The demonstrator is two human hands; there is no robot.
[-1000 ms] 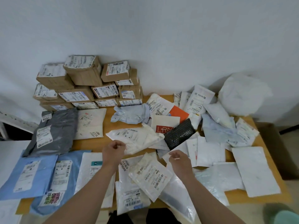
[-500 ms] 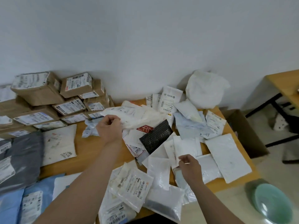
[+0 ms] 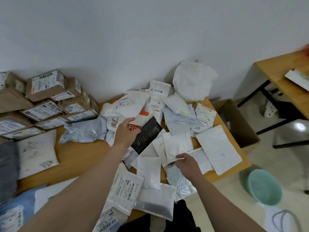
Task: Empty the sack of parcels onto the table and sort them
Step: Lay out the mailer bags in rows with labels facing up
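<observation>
Roughly ten boxes (image 3: 45, 86) and thirty mailers (image 3: 219, 148).

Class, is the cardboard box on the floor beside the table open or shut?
Open: the cardboard box has nothing covering its top, and its inner wall and dark interior show from above.

The person works bare-armed. The left forearm (image 3: 80, 186) is uncovered along all that shows of it, and so is the right forearm (image 3: 217, 196). The left hand (image 3: 126, 133) and the right hand (image 3: 186, 162) are bare too, skin right to the fingertips. Low down between the two arms there is a patch of black cloth (image 3: 182, 216), creased and matte. From here I cannot tell whether it is their clothing.
</observation>
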